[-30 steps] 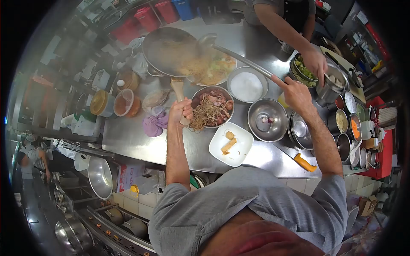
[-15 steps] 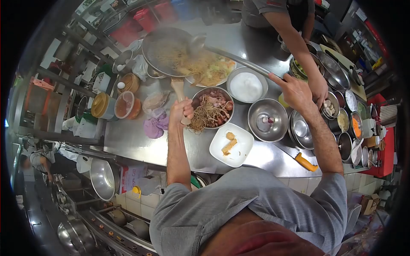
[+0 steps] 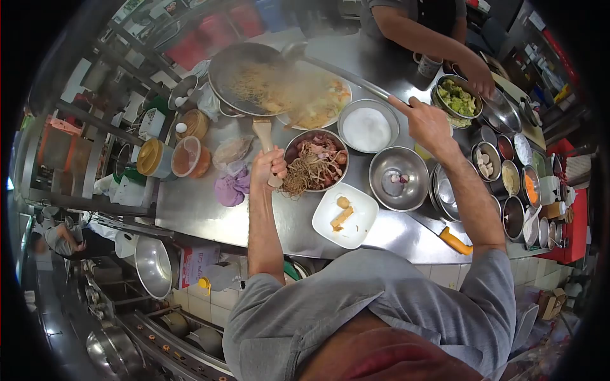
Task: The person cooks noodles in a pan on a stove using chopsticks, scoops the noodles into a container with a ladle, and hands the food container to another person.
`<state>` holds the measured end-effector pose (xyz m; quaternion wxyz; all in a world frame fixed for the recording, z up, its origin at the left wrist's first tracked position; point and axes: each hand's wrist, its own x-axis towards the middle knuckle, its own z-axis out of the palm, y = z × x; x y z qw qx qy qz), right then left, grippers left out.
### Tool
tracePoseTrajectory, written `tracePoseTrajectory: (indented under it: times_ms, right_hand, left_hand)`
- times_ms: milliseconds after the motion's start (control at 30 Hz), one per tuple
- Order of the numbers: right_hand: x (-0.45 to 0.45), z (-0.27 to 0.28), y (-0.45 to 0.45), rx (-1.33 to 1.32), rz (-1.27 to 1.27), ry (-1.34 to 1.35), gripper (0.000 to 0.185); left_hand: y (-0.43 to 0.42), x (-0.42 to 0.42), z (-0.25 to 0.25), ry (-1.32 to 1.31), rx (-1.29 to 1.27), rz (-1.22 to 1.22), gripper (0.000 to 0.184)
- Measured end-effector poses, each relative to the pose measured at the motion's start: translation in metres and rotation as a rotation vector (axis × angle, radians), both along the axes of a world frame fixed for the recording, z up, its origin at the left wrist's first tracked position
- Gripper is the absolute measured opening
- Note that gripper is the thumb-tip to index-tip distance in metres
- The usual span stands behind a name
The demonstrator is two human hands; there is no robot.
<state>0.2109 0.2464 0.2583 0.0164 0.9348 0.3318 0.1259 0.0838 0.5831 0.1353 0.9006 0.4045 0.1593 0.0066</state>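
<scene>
My left hand (image 3: 269, 166) is wrapped round the wooden handle of a wok (image 3: 223, 86), which is tilted over a plate (image 3: 348, 101). Noodles with bits of vegetable lie in the wok and on the plate. In my right hand (image 3: 429, 127) is the long handle of a metal ladle (image 3: 346, 77). Its bowl is at the wok's right rim, blurred by steam. Close below the plate are a metal bowl of shallots and roots (image 3: 324, 159) and a bowl of white powder or grains (image 3: 365, 127).
A white square dish (image 3: 324, 219) holds yellowish pieces. Beside it are a metal bowl (image 3: 384, 184) with small purple pieces and a yellow-handled knife (image 3: 456, 241). A co-worker's arm (image 3: 438, 44) reaches over a bowl of green vegetables (image 3: 457, 98). Tubs (image 3: 187, 157) line the left.
My right hand has shifted slightly up and left with the ladle. The wok has moved slightly left. The co-worker's hand has drawn back from the small bowls toward the green vegetables.
</scene>
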Motion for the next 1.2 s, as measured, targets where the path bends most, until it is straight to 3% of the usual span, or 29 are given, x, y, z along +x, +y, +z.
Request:
tracePoseTrajectory:
  times_ms: [133,200,400,633,733,933,1067,1200]
  right_hand:
    - [-0.004,-0.006,-0.005,0.013,0.065,-0.03,0.059]
    - [-0.02,0.001,-0.016,-0.042,-0.039,0.165,0.061]
    - [-0.035,0.01,-0.032,0.082,-0.065,0.286,0.058]
    - [-0.041,0.023,-0.052,0.188,-0.046,0.249,0.055]
    - [-0.044,0.038,-0.06,-0.007,-0.109,0.125,0.056]
    - [-0.042,0.023,-0.066,-0.13,-0.029,0.033,0.056]
    - [-0.032,0.0,-0.049,-0.052,-0.013,0.117,0.054]
    - [-0.027,0.011,-0.046,0.037,-0.063,0.188,0.056]
  left_hand:
    - [0.003,0.0,0.007,0.039,0.017,0.025,0.013]
    - [0.006,0.004,0.004,0.021,0.022,0.039,0.011]
    - [0.014,0.009,0.002,0.003,0.048,0.058,0.012]
    - [0.023,0.006,0.003,0.012,0.056,0.103,0.016]
    - [0.028,0.003,0.0,-0.007,0.036,0.092,0.015]
    - [0.031,0.001,-0.008,-0.05,-0.049,0.077,0.013]
    - [0.029,0.001,-0.005,-0.044,-0.074,0.089,0.012]
    - [0.031,-0.007,0.0,-0.071,-0.059,0.061,0.011]
